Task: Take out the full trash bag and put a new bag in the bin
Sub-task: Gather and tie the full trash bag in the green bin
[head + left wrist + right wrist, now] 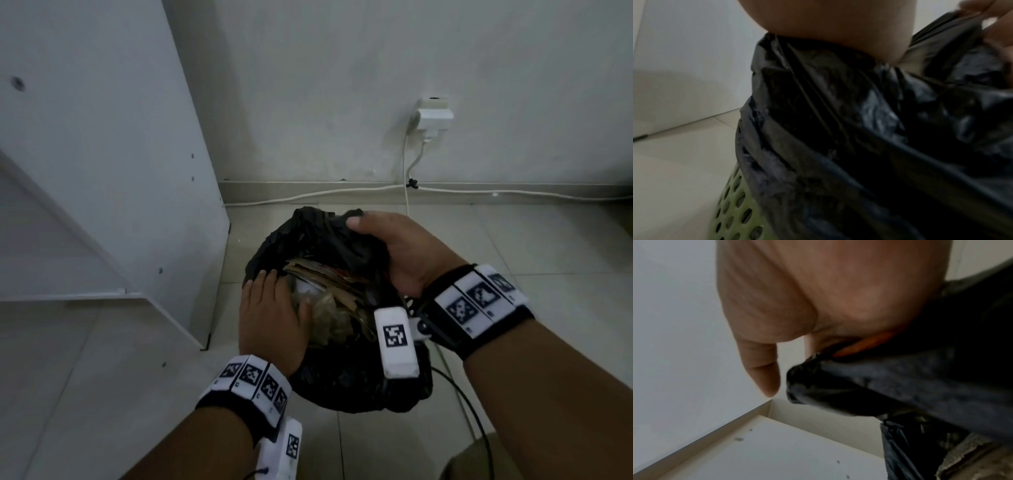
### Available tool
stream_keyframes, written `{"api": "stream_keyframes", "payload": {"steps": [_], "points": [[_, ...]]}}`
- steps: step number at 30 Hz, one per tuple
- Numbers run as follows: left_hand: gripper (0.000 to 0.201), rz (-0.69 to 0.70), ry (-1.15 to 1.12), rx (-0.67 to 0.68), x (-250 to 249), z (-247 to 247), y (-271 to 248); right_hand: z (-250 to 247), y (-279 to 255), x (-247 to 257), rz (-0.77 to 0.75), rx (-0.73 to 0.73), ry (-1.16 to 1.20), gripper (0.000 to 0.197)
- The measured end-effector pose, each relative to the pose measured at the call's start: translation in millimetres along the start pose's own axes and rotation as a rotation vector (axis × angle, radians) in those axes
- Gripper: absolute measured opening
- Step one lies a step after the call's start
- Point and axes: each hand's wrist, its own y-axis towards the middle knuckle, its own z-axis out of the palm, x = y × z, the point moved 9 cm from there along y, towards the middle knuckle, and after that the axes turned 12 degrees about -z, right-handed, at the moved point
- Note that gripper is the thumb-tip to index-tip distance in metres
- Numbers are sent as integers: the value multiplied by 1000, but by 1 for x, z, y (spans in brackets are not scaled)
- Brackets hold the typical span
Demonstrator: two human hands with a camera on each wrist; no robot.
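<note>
Home interior corner: tiled floor [513, 240], white wall [342, 85], wall socket [433, 116], white cabinet panel [120, 154] on the left.

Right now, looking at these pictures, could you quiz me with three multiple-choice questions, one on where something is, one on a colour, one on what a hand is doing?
1. Where does the white plug adapter sit?
A. On the wall behind the bin
B. On the floor tiles
C. On the cabinet panel

2. What colour is the perforated bin under the trash bag?
A. Red
B. Pale green
C. Blue

3. What is the right hand doing?
A. Hanging idle
B. Lying flat on the floor
C. Gripping the bag's bunched rim

Answers:
1 A: the head view shows it on the wall, its cables running down to the skirting.
2 B: the left wrist view shows green plastic with holes below the black film.
3 C: its fingers curl round gathered black plastic, while the left hand lies flat on the rubbish.
</note>
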Motion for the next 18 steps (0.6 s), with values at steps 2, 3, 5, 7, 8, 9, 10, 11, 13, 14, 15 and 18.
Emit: {"api": "stream_keyframes", "payload": {"steps": [2, 3, 5, 7, 8, 9, 10, 11, 13, 14, 15, 18], "points": [[57, -14, -44, -23, 2, -1, 2, 0, -7, 3, -25, 54, -206, 34], [55, -26, -68, -32, 3, -2, 3, -7, -7, 9, -73, 36, -396, 28], [58, -44, -136, -35, 5, -2, 4, -21, -8, 27, -189, -51, -772, 19], [63, -65, -264, -14, 8, -3, 5, -14, -13, 38, -294, -53, -1055, 18], [65, -79, -366, 1, 11, -5, 5, -2, -17, 41, -356, -5, -1160, 16], [65, -91, -477, 9, 15, -9, 6, 15, -23, 42, -417, 58, -1220, 13], [64, -82, -567, 0, 16, -16, 7, 30, -29, 41, -454, 132, -1241, 12], [60, -42, -615, -21, 14, -26, 9, 45, -36, 37, -471, 221, -1227, 12], [54, 111, -614, -53, 1, -45, 12, 67, -50, 30, -467, 404, -1098, 12], [54, 200, -599, -42, -8, -54, 13, 75, -59, 30, -460, 477, -1029, 16], [56, 284, -580, -12, -17, -61, 15, 79, -67, 32, -456, 532, -989, 19], [34, 412, -487, 124, -31, -73, 19, 70, -82, 47, -436, 586, -1013, 5]]}}
